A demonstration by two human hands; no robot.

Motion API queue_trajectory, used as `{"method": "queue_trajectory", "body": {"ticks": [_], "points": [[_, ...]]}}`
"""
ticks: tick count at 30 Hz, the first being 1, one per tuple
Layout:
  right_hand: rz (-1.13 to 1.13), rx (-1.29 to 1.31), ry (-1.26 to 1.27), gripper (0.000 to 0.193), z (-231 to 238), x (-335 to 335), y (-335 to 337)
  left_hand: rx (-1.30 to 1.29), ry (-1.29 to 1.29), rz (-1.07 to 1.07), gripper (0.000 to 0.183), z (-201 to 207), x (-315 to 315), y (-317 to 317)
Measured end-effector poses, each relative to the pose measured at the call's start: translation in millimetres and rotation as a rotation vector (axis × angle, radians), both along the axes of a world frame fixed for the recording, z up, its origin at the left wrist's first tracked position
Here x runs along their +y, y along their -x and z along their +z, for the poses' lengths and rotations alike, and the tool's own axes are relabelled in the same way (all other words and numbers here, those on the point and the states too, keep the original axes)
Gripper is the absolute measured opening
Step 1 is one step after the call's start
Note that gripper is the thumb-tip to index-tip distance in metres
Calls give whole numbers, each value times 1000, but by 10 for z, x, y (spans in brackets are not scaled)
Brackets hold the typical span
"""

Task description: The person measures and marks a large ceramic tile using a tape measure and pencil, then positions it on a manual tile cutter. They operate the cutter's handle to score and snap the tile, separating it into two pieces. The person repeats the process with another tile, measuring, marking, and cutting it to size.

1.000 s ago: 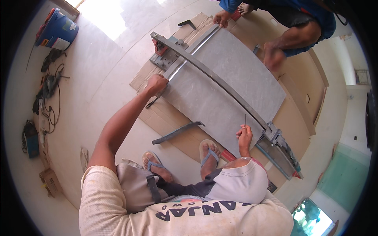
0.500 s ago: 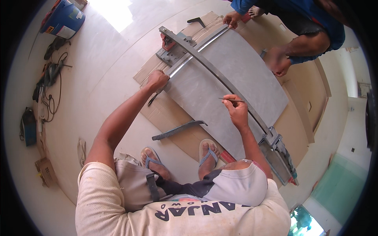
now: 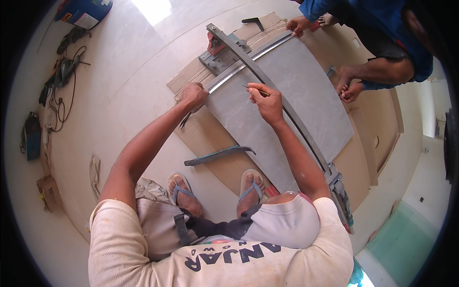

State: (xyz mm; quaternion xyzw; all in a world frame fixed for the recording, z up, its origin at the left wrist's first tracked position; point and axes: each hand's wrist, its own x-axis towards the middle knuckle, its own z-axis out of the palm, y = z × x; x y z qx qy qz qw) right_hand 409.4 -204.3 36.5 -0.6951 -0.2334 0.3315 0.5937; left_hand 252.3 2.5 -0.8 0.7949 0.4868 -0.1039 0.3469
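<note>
A large grey tile [image 3: 306, 91] lies on cardboard, with a silvery metal straightedge [image 3: 227, 72] along its far left edge. My left hand [image 3: 193, 95] is closed round the near end of the straightedge. Between the fingertips of my right hand [image 3: 267, 103] is a thin pencil [image 3: 252, 88], held above the tile near the straightedge. A long tile cutter [image 3: 296, 117] spans the tile, its rail passing over the straightedge just right of my right hand. At the straightedge's far end, a co-worker's hand [image 3: 297, 25] presses on it.
The co-worker's other hand [image 3: 352, 92] is beside the tile's right side. A dark curved strip [image 3: 220, 156] lies before my feet. Cardboard [image 3: 203, 136] sticks out around the tile. Power tools with cords [image 3: 62, 79] and a blue bucket [image 3: 88, 14] are on the left floor.
My right hand has moved leftward and farther from me with the pencil, closer to the straightedge. My left hand keeps its grip. The whole view has shifted slightly.
</note>
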Motion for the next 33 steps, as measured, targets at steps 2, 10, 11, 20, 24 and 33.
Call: {"method": "queue_trajectory", "body": {"ticks": [2, 10, 11, 20, 24, 33], "points": [[-11, -54, 24, 21, -73, 88, 34, -7, 15, 21, 26, -10, 12, 13], [-54, -137, 10, 22, -486, 289, 77, 8, 116, 11, 25, -21, 69, -13], [-65, -159, 17, 22, -551, 299, 65, 7, 134, 16, 24, -1, 53, -28], [-135, -324, 6, 24, -589, 392, 67, -61, 192, 52, 23, -97, 114, 22], [-162, -275, 38, 24, -619, 405, 53, -35, 189, 41, 23, -94, 137, 24], [-201, -300, -61, 26, -763, 556, -3, -28, 193, 29, 23, -65, 117, -11]]}}
